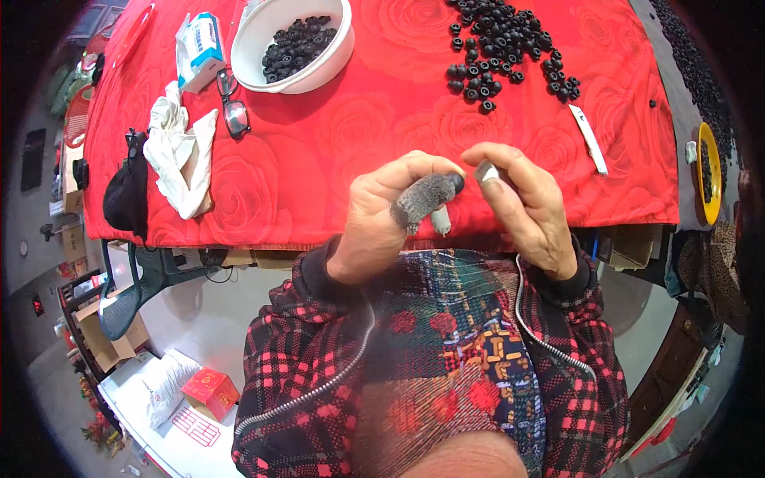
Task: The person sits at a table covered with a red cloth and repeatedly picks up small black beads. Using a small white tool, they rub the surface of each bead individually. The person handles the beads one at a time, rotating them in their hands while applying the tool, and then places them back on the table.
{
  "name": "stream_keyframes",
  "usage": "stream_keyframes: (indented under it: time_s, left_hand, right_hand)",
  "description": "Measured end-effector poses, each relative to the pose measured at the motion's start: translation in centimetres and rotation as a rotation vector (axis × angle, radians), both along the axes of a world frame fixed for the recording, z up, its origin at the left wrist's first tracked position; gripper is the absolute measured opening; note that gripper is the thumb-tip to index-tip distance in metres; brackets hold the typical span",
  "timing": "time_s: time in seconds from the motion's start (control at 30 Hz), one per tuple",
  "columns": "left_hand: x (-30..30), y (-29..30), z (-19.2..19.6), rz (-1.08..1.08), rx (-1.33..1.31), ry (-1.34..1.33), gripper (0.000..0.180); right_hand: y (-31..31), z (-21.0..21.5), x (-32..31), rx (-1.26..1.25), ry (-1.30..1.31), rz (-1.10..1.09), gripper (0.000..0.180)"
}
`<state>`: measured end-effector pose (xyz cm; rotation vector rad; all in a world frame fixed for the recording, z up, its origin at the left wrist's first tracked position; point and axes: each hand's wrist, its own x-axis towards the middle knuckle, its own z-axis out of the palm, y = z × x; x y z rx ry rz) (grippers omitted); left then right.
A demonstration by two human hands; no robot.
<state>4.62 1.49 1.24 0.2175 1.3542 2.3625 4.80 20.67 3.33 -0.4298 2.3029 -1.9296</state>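
Note:
My left hand (374,209) is closed, pinching a small round black part (457,182) between thumb and finger. A grey knitted finger cover (425,199) is on its thumb, and a pale tip (441,222) shows just below. Close by on the right, my right hand (532,209) is closed on a small whitish, shiny piece (484,170) held between thumb and fingers; its exact kind is hard to make out. The two hands are near each other but apart, above the near edge of the red rose-patterned tablecloth (303,175).
Loose black parts (502,48) lie in a heap at the far right, with a white-handled cutter (588,139) nearer. A white bowl (339,56) holds more. Glasses (237,115), white gloves (179,151), a tissue box (201,52) and a black mask (126,191) lie left.

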Motion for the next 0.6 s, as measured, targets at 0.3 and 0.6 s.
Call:
stream_keyframes:
  time_s: [0.3,0.6]
  left_hand:
    - [0.0,-0.1,-0.1,0.004,-0.032,0.014,0.020]
    - [-0.6,0.3,-0.5,-0.009,-0.003,-0.064,0.022]
  right_hand:
    - [-0.3,0.0,-0.7,0.087,0.130,0.051,0.018]
    - [0.1,-0.6,-1.4,0.092,0.099,0.041,0.017]
